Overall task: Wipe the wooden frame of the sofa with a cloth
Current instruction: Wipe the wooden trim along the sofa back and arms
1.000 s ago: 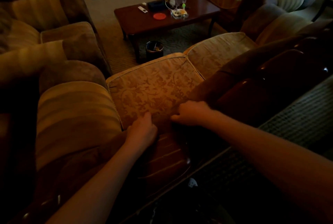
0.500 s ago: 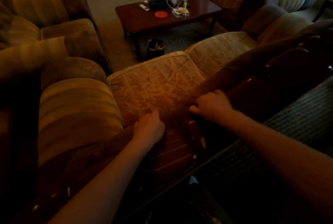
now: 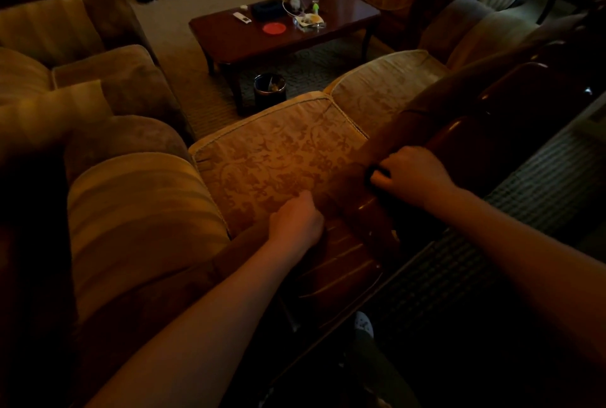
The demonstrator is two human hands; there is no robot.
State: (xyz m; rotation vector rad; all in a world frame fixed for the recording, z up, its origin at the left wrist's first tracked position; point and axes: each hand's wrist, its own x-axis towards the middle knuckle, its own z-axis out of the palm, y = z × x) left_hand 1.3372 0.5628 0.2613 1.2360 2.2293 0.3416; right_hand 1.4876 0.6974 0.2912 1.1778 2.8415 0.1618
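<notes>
I lean over the back of a sofa in dim light. Its glossy dark wooden frame (image 3: 344, 263) runs along the top of the back, from lower left to upper right. My right hand (image 3: 413, 175) lies on that rail, fingers curled round a small dark cloth (image 3: 377, 178) pressed to the wood; most of the cloth is hidden under the hand. My left hand (image 3: 296, 220) rests further left on the sofa back, fingers curled over its upholstered edge beside the patterned seat cushion (image 3: 278, 158).
A striped padded armrest (image 3: 137, 211) bulges at the left. Beyond the seat stand a small dark bin (image 3: 269, 88) and a coffee table (image 3: 236, 37) with several small items. More sofas ring the room. Patterned carpet (image 3: 524, 197) lies behind the sofa at right.
My right hand has slid along the wooden rail, up and to the right, away from my left hand. My left hand has stayed in about the same place.
</notes>
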